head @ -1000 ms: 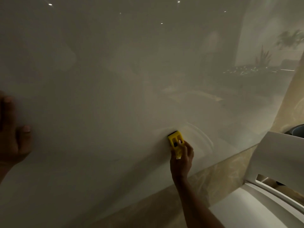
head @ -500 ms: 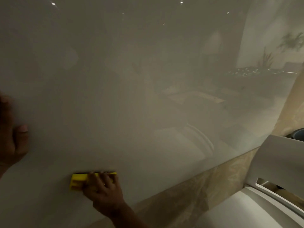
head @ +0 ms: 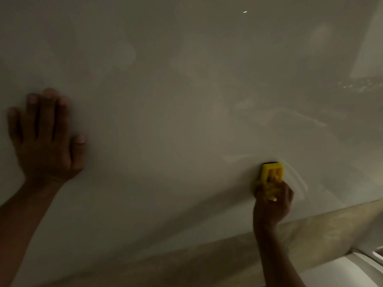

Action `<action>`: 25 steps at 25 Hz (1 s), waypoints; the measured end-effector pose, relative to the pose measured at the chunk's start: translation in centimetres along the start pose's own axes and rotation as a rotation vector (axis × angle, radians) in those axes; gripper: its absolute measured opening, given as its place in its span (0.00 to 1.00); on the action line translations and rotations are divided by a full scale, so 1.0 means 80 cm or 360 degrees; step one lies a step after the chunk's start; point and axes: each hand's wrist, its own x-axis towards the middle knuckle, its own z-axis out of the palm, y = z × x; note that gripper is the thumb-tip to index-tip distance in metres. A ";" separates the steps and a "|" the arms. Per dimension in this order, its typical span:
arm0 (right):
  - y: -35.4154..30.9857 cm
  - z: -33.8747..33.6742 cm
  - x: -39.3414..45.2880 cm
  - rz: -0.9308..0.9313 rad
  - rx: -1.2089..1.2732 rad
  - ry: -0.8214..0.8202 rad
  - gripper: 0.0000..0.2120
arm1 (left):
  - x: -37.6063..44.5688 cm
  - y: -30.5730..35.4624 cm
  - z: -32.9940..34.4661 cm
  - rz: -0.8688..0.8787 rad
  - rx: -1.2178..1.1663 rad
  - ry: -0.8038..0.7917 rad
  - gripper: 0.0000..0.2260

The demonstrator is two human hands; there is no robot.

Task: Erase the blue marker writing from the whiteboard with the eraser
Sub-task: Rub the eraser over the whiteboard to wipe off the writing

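Head view, dim light. Right hand (head: 271, 204) low on the board (head: 165, 100), right of centre, fingers closed over the lower half of the yellow eraser (head: 272, 175). Eraser upright, pressed flat to the board, upper half clear of the fingers, dark pad edge along its top. Faint curved streaks (head: 298, 181) just right of the eraser, arcing down toward the board's lower edge; colour too washed out to tell as blue. A paler smear (head: 234, 158) just left of the eraser's top.

Left hand (head: 46, 139) well apart at the far left, higher up, spread flat on the board, fingers pointing up, thumb out to the right, gripping nothing. Left forearm (head: 22, 214) running down to the bottom-left corner.

Below the board, a beige marbled band (head: 321, 230) slanting up to the right, crossed by the right forearm (head: 275, 257). White curved furniture (head: 339, 272) in the bottom-right corner. Blurred room reflections and one bright light spot (head: 245, 12) on the glossy surface.
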 end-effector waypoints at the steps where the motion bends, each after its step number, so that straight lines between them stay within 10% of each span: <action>1: 0.002 0.004 -0.001 0.0149 0.0033 0.0054 0.17 | -0.001 0.004 -0.007 0.0027 -0.0071 0.0069 0.35; 6: -0.070 0.055 -0.141 0.0230 0.0140 -0.0089 0.14 | 0.006 0.033 -0.039 0.0092 0.0047 0.0260 0.31; 12: -0.115 0.090 -0.272 -0.1482 0.0103 -0.0923 0.17 | 0.009 0.036 -0.041 0.0045 0.0170 0.0252 0.30; 17: -0.122 0.107 -0.234 -0.2409 0.0071 -0.1121 0.23 | 0.011 0.021 -0.048 0.0141 0.0179 0.0156 0.30; 25: -0.187 0.123 -0.148 -0.1875 0.0127 -0.0567 0.24 | 0.031 -0.114 -0.090 0.0942 0.0295 0.0023 0.28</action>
